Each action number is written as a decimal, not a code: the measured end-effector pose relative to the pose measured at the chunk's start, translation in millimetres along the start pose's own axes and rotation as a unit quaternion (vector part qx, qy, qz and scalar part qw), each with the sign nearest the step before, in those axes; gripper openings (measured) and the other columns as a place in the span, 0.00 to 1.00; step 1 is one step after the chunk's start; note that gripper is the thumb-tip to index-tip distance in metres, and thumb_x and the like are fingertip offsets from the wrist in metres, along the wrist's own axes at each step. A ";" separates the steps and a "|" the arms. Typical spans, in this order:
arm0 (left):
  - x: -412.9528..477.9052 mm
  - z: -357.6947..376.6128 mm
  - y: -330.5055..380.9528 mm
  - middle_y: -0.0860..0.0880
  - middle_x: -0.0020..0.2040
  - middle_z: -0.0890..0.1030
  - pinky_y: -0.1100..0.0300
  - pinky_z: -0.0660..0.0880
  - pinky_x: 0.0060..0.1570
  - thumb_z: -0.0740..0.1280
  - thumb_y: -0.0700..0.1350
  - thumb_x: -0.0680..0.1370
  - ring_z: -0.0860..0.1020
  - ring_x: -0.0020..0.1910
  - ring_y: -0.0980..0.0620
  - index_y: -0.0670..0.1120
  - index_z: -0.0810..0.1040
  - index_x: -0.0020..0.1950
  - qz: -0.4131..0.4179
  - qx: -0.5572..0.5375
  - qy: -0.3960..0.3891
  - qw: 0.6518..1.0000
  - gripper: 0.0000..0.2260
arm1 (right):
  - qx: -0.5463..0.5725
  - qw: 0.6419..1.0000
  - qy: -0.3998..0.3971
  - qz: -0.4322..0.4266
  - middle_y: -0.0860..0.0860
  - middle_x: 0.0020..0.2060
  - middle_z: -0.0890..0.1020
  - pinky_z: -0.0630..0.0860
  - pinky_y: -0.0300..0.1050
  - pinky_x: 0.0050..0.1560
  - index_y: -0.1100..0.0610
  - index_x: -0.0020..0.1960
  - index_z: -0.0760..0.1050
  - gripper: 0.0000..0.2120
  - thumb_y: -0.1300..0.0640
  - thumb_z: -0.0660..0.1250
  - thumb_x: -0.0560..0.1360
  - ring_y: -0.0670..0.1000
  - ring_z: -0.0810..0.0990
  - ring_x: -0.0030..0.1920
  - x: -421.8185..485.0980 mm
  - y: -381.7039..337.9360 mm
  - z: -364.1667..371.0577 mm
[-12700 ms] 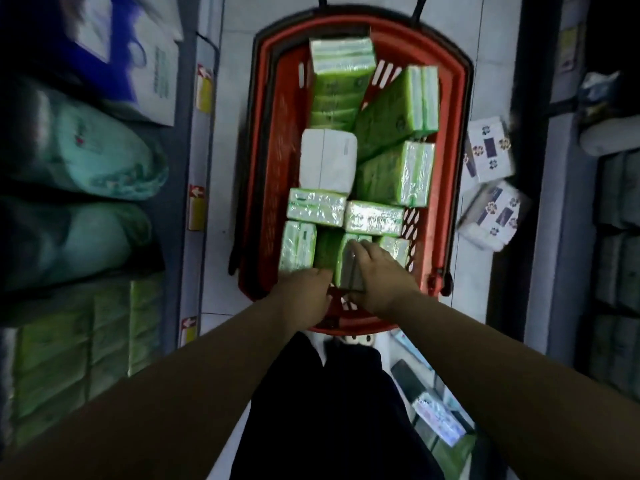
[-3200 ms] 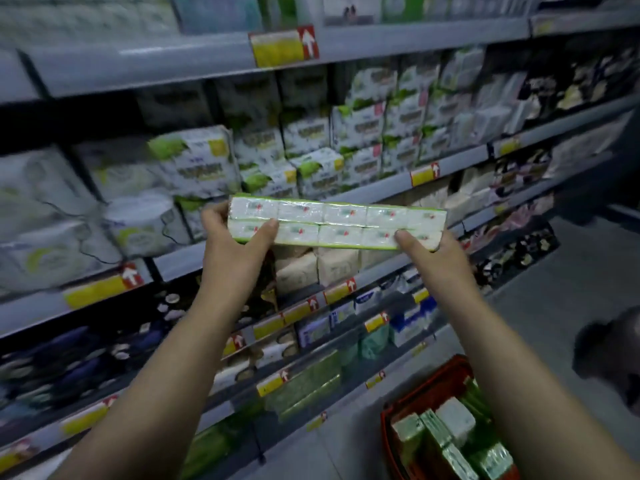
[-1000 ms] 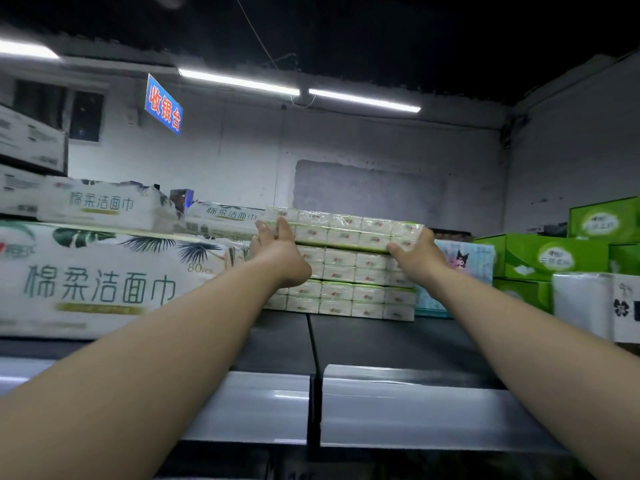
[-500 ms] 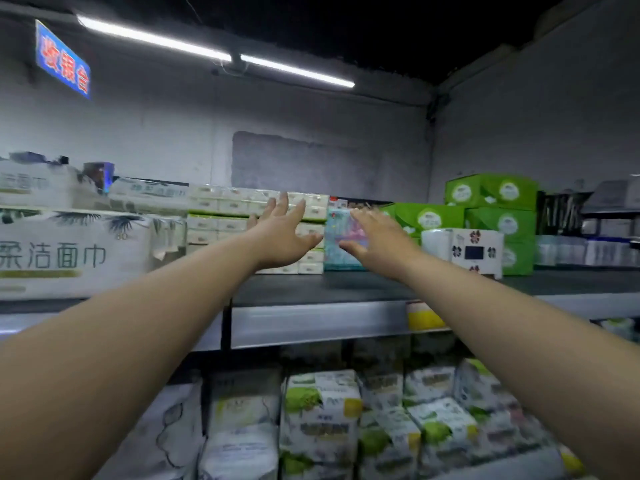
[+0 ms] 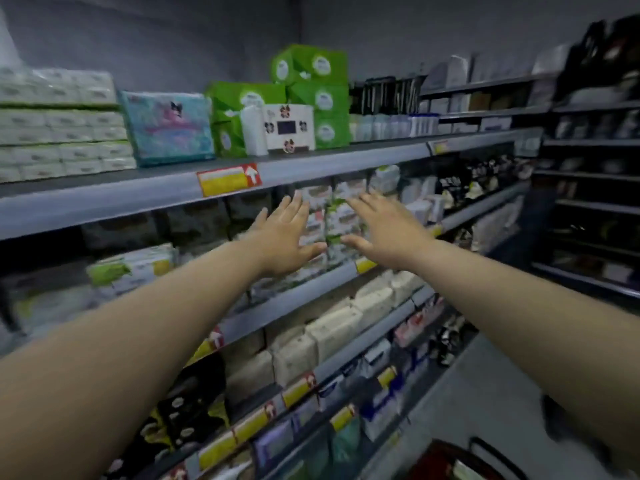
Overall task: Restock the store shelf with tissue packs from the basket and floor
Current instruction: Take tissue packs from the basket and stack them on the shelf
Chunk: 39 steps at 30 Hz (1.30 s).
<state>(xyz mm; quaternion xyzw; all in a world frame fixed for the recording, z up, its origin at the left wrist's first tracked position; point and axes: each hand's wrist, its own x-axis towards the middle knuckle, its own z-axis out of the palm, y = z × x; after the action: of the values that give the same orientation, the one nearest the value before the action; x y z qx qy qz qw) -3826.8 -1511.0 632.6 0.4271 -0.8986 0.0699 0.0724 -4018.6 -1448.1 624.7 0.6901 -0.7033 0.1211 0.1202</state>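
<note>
Though the store shelf (image 5: 104, 202) holds stacked tissue packs (image 5: 62, 133) on its top tier at far left, this looks like a between-loads step. The next move calls for reaching down to the basket (image 5: 433, 462), cut off at the bottom edge, its contents too blurred to tell. Left hand (image 5: 284, 237) and right hand (image 5: 384, 233) hover mid-shelf, fingers spread apart, empty.

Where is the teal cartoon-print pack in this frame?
Head view, upper left: the teal cartoon-print pack stands on the top shelf, between the stacked tissue packs to its left and the green boxes to its right.
</note>
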 end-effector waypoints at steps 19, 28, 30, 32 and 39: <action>66.0 363.0 195.6 0.47 0.79 0.35 0.47 0.39 0.74 0.53 0.66 0.79 0.37 0.78 0.48 0.45 0.36 0.79 0.284 -0.013 -0.282 0.916 0.40 | 0.089 0.927 -0.238 0.276 0.56 0.79 0.50 0.49 0.55 0.75 0.55 0.80 0.45 0.40 0.36 0.56 0.78 0.56 0.48 0.78 -208.6 146.2 316.1; 57.0 576.8 220.3 0.45 0.79 0.39 0.46 0.43 0.74 0.57 0.63 0.79 0.42 0.79 0.47 0.44 0.40 0.79 0.365 -0.012 -0.383 0.849 0.40 | 0.153 0.841 -0.350 0.383 0.56 0.79 0.48 0.44 0.53 0.76 0.55 0.80 0.43 0.40 0.36 0.56 0.78 0.55 0.44 0.79 -304.4 139.6 520.3; 46.1 623.1 224.6 0.44 0.80 0.41 0.46 0.44 0.74 0.58 0.63 0.79 0.42 0.79 0.47 0.44 0.41 0.79 0.385 -0.014 -0.389 0.837 0.40 | 0.165 0.819 -0.374 0.403 0.56 0.79 0.48 0.44 0.53 0.76 0.55 0.80 0.43 0.40 0.37 0.57 0.78 0.55 0.44 0.79 -324.0 135.4 559.8; 33.8 667.9 227.9 0.44 0.80 0.41 0.46 0.46 0.74 0.58 0.63 0.79 0.43 0.79 0.46 0.43 0.42 0.79 0.413 -0.008 -0.392 0.822 0.40 | 0.174 0.800 -0.388 0.423 0.57 0.79 0.49 0.45 0.53 0.76 0.55 0.80 0.43 0.40 0.39 0.58 0.78 0.56 0.46 0.79 -341.5 130.5 597.2; -4.8 782.6 231.4 0.45 0.80 0.41 0.48 0.43 0.75 0.58 0.62 0.79 0.42 0.79 0.48 0.44 0.41 0.79 0.456 -0.018 -0.419 0.785 0.39 | 0.194 0.743 -0.409 0.493 0.54 0.79 0.47 0.50 0.51 0.76 0.54 0.79 0.40 0.46 0.45 0.67 0.76 0.54 0.45 0.79 -387.0 123.3 707.2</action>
<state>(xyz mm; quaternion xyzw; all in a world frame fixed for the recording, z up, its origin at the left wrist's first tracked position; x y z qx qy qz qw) -4058.8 -1509.3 -149.8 -0.0469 -0.9315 -0.1073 -0.3445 -4136.1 -1319.3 -172.0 0.2390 -0.8886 0.0035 -0.3914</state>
